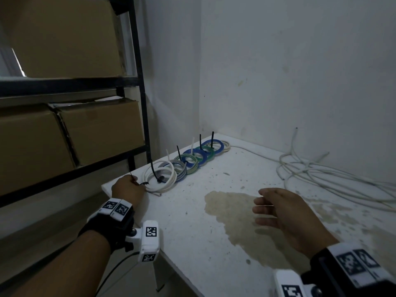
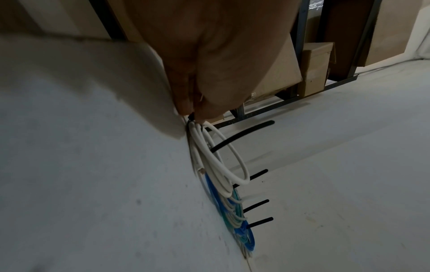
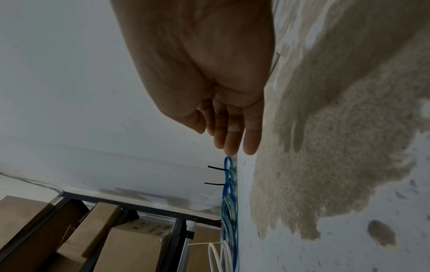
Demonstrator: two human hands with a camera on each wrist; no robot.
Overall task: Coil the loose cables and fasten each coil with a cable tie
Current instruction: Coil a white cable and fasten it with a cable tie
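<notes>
Black tie (image 1: 141,183): pinched in the left hand (image 1: 126,190) fingertips, at the near edge of the white coil (image 1: 161,176).
White coil: lies on the table (image 1: 214,243) at its left corner, first in a row of tied coils (image 1: 194,157).
Right hand (image 1: 285,213): fingers loose and straight, holding nothing, above a stain (image 1: 231,211).
Loose cable (image 1: 334,176): tangled on the table at the right wall.
Boxes (image 1: 64,136): plain cardboard on a shelf; contents hidden.
Writing: none readable; wrist tags bear only square codes.
</notes>
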